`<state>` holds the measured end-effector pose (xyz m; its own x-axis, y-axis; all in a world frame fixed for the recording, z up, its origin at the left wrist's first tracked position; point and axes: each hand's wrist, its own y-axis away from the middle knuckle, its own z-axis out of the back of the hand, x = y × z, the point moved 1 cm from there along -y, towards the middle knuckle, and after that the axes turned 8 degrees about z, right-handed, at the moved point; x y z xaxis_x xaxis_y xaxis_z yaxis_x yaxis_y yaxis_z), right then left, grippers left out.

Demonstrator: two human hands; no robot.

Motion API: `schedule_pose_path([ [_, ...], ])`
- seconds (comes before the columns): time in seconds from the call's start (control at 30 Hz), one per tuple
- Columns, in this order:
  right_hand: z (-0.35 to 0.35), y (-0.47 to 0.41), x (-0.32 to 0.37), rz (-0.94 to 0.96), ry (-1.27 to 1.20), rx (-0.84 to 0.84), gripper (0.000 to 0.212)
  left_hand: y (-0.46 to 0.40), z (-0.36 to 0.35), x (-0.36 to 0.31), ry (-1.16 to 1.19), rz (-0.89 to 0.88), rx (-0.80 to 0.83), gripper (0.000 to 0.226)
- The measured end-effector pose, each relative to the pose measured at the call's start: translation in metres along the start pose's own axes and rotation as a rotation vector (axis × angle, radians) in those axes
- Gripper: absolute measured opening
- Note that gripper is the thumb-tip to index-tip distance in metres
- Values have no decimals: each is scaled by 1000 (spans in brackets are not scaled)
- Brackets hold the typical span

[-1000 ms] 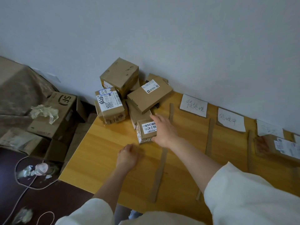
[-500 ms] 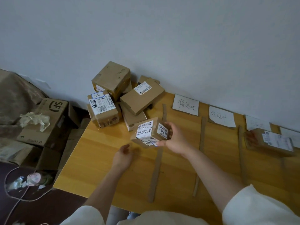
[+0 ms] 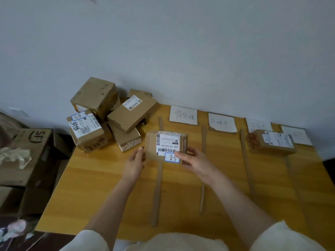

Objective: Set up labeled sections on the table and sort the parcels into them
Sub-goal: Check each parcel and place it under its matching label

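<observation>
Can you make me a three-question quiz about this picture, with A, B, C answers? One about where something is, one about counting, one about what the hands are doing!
1. Where is the pile of unsorted boxes?
A. the table's back left corner
B. the table's front right corner
C. on the floor

2. How many paper labels lie along the wall?
A. one
B. four
C. eight

3. What are the hands doing?
A. resting flat
B. holding one parcel together
C. each holding its own parcel

Answers:
1 A, the pile sits against the wall at the left end.
2 B, four white sheets show, starting with the first label.
3 B, the left hand and right hand grip the parcel.
</observation>
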<state>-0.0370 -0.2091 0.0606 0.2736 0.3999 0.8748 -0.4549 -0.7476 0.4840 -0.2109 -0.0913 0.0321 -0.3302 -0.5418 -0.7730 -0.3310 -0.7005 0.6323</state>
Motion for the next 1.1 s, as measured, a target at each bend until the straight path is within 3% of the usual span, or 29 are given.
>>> schedule_pose_path([
  [0.13, 17, 6, 0, -57, -55, -10, 73, 11, -20, -13, 48, -46, 64, 50],
  [0.3, 43, 13, 1, -73, 7, -40, 46, 16, -35, -24, 11, -93, 58, 57],
  [0.4, 58, 16, 7, -32, 142, -31, 41, 25, -44, -32, -108, -154, 159, 63],
  [0.57, 72, 20, 26, 44, 344, 9, 89, 38, -64, -38, -299, -116, 520, 96],
  [0.67, 77, 17, 33, 48, 393, 61, 107, 39, -80, -35, -294, -55, 616, 98],
  [0.73, 80, 15, 34, 53, 374, 101, 110, 38, -87, -32, -271, -31, 618, 90],
  [0.83, 84, 18, 35, 80, 325, 92, 94, 38, -94, -28, -231, -8, 583, 82],
  [1.0, 94, 25, 31, 125, 195, -119, 73, 32, -101, -23, -134, 38, 461, 84],
  [1.03, 95, 27, 28, 132, 174, -192, 73, 30, -102, -21, -115, 53, 439, 83],
  [1.1, 102, 28, 17, 96, 116, -327, 94, 26, -105, -17, -45, 89, 411, 76],
])
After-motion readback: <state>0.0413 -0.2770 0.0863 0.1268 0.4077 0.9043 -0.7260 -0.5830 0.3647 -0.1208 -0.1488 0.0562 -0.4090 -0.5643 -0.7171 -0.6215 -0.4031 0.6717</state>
